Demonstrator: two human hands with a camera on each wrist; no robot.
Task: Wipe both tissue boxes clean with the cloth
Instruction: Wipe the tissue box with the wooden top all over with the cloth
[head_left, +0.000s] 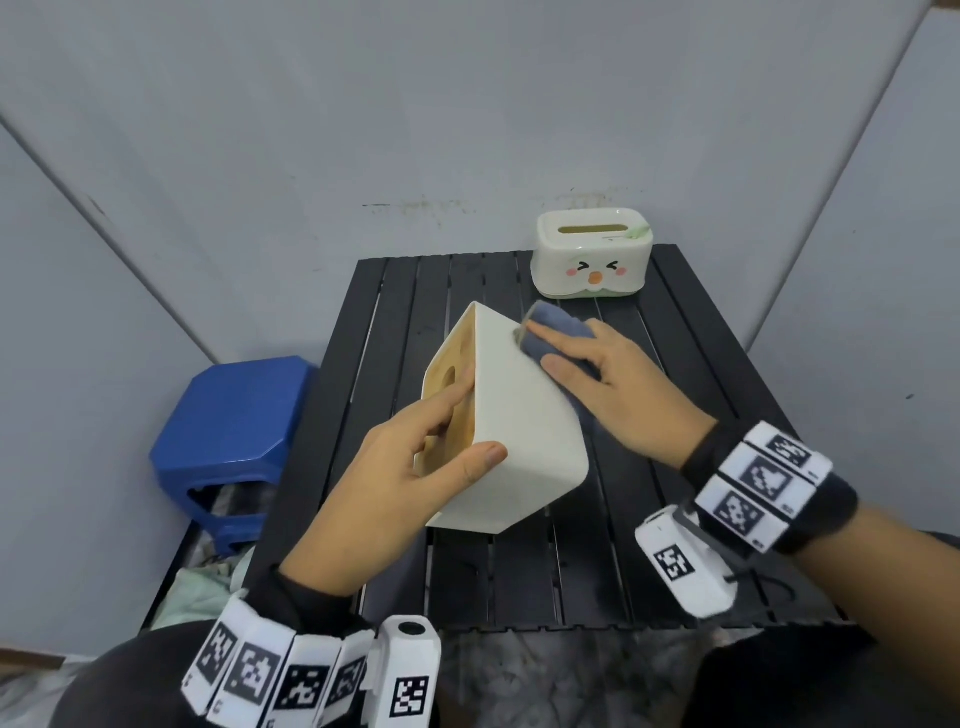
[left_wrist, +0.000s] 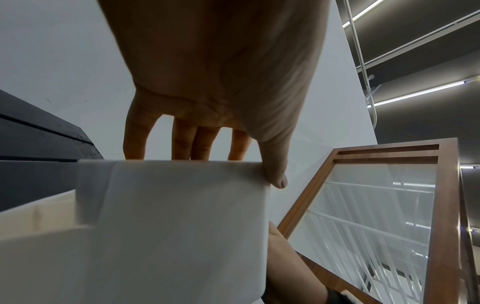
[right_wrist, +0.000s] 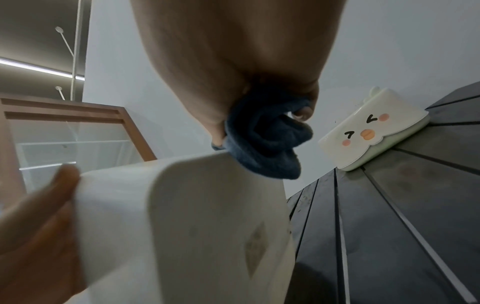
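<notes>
A plain white tissue box (head_left: 519, 415) with a wooden lid stands tilted on one edge on the black slatted table (head_left: 675, 364). My left hand (head_left: 415, 467) grips its near end, fingers on the wooden lid and thumb on the white side (left_wrist: 182, 216). My right hand (head_left: 613, 384) presses a folded dark blue cloth (head_left: 550, 332) against the box's upper right side near the far end; the cloth (right_wrist: 262, 135) is bunched under my fingers on the box (right_wrist: 194, 216). A second white tissue box with a cartoon face (head_left: 592, 254) (right_wrist: 371, 129) stands upright at the table's far right edge.
A blue plastic stool (head_left: 228, 436) stands left of the table. Grey walls close in behind and on both sides. Crumpled pale material (head_left: 197, 587) lies on the floor by the table's near left corner.
</notes>
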